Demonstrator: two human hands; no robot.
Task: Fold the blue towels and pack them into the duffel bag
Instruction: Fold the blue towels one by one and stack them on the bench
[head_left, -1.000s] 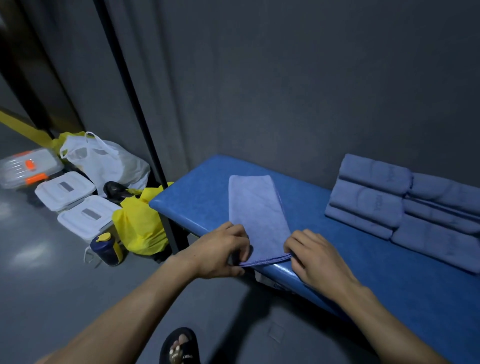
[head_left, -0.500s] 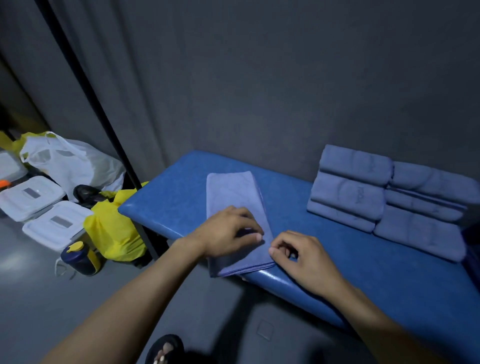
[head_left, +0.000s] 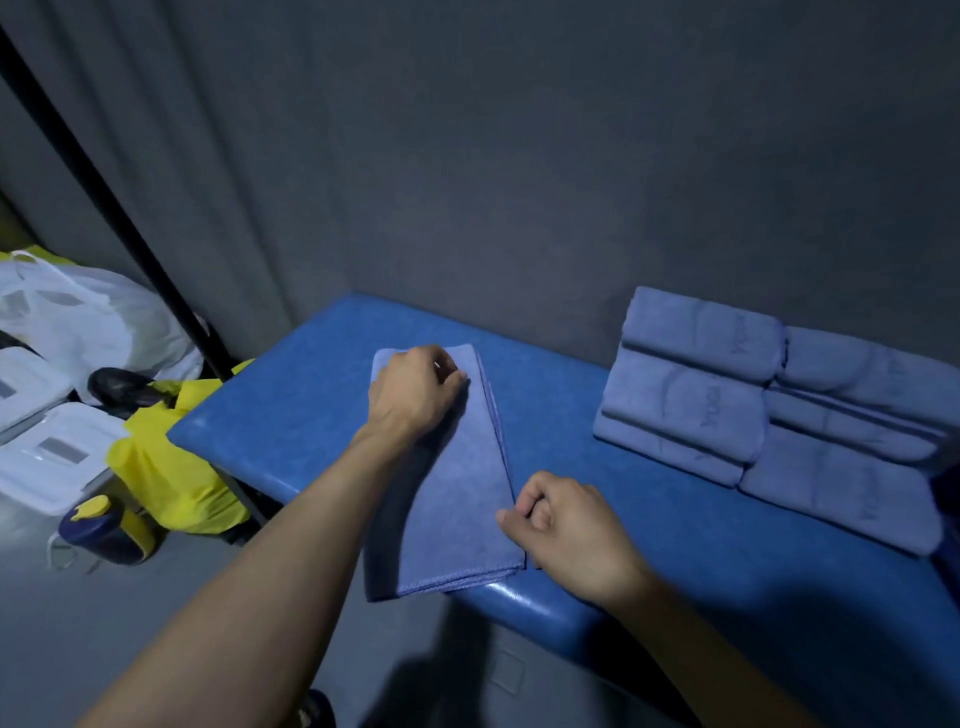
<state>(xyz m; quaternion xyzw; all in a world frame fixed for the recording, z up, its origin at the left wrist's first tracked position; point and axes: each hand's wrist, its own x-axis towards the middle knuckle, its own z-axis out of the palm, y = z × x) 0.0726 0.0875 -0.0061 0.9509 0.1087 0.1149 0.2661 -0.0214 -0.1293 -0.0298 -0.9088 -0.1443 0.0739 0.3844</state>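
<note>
Blue towel (head_left: 457, 499), one item, folded into a long narrow strip, lying flat on the blue padded bench (head_left: 291, 415). Its near end overhangs the bench's front edge slightly; its far end points toward the grey wall (head_left: 519, 182).

Left hand (head_left: 413, 389): we find it resting on the far end of the strip, fingers curled down onto the cloth. Whether they pinch the fabric or merely press it we cannot tell.

Right hand (head_left: 563, 525): set at the strip's right edge, near its front corner, fingers loosely curled with the thumb against the forefinger. We cannot say whether the hem is caught between them (the fingertips hide the contact).

Folded towels (head_left: 769, 415), several, same blue, stacked in two adjoining piles at the right of the bench, against the wall and well apart from the strip.

Floor items, left of the bench: yellow bag (head_left: 171, 483) just beside the bench corner; white plastic bag (head_left: 88, 317) behind it; white lidded containers (head_left: 52, 457); dark bottle with yellow cap (head_left: 104, 530) in front of the yellow bag.
</note>
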